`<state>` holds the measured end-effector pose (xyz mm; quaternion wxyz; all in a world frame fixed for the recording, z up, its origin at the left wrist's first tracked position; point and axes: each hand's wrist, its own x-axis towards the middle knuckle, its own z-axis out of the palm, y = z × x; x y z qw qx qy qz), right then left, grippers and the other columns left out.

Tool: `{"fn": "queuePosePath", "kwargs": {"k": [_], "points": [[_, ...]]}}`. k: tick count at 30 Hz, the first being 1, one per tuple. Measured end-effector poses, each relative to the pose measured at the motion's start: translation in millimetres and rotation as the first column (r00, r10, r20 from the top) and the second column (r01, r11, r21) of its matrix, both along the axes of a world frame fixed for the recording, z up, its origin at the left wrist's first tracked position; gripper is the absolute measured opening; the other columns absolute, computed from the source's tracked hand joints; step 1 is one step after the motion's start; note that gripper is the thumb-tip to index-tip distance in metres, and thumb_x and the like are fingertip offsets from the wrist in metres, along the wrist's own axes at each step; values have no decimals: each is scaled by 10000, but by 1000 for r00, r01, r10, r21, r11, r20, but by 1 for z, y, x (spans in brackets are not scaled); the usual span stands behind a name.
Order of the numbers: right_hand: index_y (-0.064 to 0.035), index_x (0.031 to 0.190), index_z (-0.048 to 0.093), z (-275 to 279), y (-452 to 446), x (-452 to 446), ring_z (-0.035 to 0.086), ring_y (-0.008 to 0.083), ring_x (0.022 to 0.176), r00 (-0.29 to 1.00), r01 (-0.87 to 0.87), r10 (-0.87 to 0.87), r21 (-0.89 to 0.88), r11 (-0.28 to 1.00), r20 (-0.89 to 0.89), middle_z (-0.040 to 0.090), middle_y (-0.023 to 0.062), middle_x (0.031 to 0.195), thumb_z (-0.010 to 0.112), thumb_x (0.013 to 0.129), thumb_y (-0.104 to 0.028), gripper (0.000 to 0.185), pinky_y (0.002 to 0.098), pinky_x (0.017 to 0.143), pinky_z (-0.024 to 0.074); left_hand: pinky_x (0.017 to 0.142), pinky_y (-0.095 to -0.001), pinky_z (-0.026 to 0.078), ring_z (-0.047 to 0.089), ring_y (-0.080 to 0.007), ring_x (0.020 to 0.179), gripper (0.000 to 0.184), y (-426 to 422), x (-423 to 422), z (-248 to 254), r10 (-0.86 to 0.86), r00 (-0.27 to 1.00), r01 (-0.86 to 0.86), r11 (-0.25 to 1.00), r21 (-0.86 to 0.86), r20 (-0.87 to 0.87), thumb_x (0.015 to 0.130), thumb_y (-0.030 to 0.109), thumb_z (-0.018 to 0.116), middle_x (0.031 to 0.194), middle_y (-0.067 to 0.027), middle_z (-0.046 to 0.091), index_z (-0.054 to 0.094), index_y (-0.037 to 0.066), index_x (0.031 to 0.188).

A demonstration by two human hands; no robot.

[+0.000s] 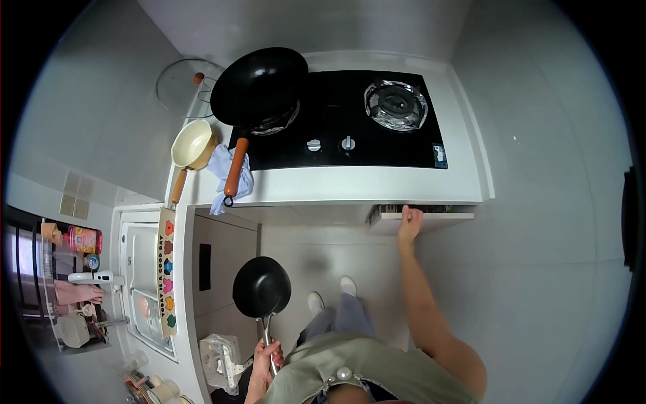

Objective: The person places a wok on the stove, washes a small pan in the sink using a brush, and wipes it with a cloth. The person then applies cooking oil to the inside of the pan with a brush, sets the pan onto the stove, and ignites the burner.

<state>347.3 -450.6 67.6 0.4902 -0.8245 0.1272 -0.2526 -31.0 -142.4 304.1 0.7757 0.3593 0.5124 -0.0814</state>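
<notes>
My left hand is wrapped round the metal handle of a black frying pan, which hangs over the floor at my left side. Its dark inside faces up and nothing lies in it. Over at the counter's front edge, my right hand hooks its fingers over the top of a pale drawer front. That drawer stands slightly out from below the counter, and a narrow strip of its contents shows, too small to name.
A black wok rests on the stove's left burner, its wooden handle over a blue cloth. Beside it are a cream saucepan and a glass lid. A sink lies left; a bin stands below.
</notes>
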Motion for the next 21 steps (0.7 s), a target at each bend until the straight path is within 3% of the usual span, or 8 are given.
{"fn": "queuePosePath", "kwargs": {"k": [2,3,7,12,15,18,21], "points": [[-43,768,542,6,-2,-28,485,147,750,993,15,-7,67,998,-117,482,37,932,577,852,-304,276,262,624,415,348,-217,308,356,-90,395,128,7,-2,-11,13,999,-13,1000,-4,34,813,24,541,557,-11,396,433,92,825],[-44,752,537,11,-2,-40,477,150,734,996,2,8,111,994,-91,470,34,909,586,846,-310,286,262,606,406,344,-222,304,360,-87,399,124,9,0,-11,15,999,-15,1000,11,46,817,26,539,559,-6,394,433,90,825],[-46,758,554,25,-15,-90,469,149,719,973,-21,30,40,999,-230,467,39,898,623,817,-322,291,261,590,399,347,-215,300,354,-81,404,126,16,0,-26,54,991,-54,999,3,123,817,26,536,558,3,386,425,87,814],[-66,835,595,31,-39,-145,516,163,761,917,-201,189,2,980,-351,475,54,909,678,766,-336,291,264,583,441,351,-211,285,323,-68,412,140,33,-4,-32,11,997,-10,1000,-7,77,814,39,541,555,18,359,416,100,798],[-55,883,585,34,-58,-165,546,169,737,876,-344,349,77,936,-333,453,57,942,702,755,-271,278,261,611,481,351,-210,276,317,-67,414,145,38,-6,-36,-28,999,27,999,28,39,808,46,553,558,23,354,421,106,803],[-30,986,554,54,-75,-176,572,184,682,746,-371,471,293,881,-472,476,73,903,705,752,-220,337,263,605,500,355,-210,275,316,-67,415,144,42,-9,-39,-48,997,46,999,28,63,804,46,558,557,24,351,427,106,810],[-36,1043,527,69,-110,-154,603,240,776,740,-28,355,501,865,-572,574,107,898,734,704,-187,425,319,661,505,361,-211,275,318,-67,415,145,39,-6,-34,-56,997,53,997,59,50,798,54,568,557,22,355,434,105,816]]}}
